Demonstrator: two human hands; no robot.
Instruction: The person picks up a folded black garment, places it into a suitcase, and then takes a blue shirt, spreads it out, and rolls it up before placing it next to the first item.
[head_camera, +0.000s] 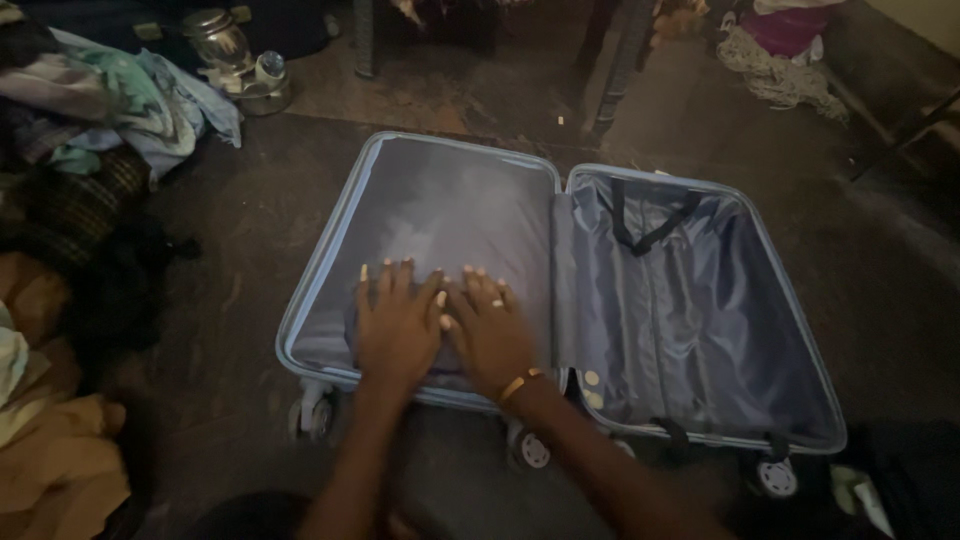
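A dark folded garment (400, 345) is pressed flat in the left half of the open blue suitcase (560, 300) by the left hand (398, 325) and right hand (490, 335), fingers spread; pressure is best kept even, outward from the fold.

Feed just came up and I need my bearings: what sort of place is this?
Probably a room in a home, dimly lit, with work done on the floor. An open blue suitcase lies flat there under both hands, clothes are heaped at left, and furniture legs stand behind.
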